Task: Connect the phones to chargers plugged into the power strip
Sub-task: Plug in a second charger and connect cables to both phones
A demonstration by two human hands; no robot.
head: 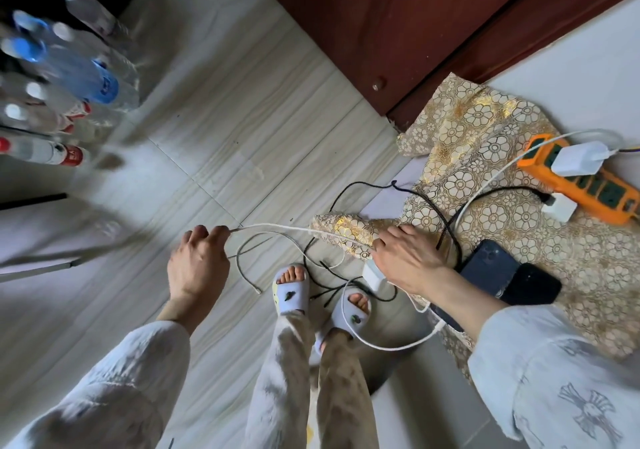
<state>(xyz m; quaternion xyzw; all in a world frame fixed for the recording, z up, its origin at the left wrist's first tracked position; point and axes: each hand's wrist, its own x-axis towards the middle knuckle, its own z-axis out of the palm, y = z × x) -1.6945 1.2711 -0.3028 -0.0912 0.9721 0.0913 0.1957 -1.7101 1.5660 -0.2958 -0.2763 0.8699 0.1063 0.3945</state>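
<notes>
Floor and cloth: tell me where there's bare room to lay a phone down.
Free: the tiled floor between the bottles and the wooden door, and the patterned cloth between the power strip and the stacked phones. Crowded: around the slippers, where cables tangle.

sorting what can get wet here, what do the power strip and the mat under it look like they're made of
Power strip: looks like hard orange plastic, smooth moulded edges, dark socket faces. Mat: seems a woven fabric, beige with shiny gold flower print, creased and folded at its edge.
</notes>
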